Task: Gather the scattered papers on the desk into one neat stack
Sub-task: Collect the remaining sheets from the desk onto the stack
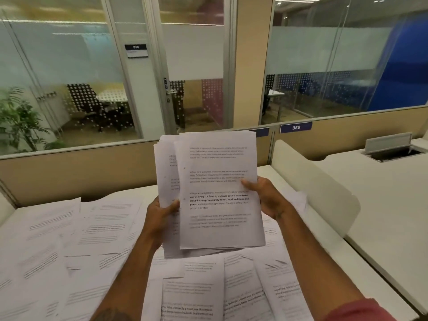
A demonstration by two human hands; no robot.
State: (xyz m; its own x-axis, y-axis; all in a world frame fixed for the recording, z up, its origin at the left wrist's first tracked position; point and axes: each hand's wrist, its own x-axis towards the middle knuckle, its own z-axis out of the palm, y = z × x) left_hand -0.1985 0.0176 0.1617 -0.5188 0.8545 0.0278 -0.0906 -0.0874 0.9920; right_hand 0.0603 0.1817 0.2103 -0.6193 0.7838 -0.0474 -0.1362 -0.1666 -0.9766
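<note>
- Many loose sheets (192, 293) lie overlapping across the worktop's (333, 269) near edge and left side, not yet gathered.
- Left hand (162, 212) and right hand (261, 195) each grip a side of the uneven held stack (217, 193), upright above the worktop's middle; most gathering likely remains.

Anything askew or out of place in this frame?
Yes. The bundle gripped by the left hand and right hand is uneven: front sheets sit offset to the right of those behind. Across the desk, loose sheets lie overlapping at odd angles.
</note>
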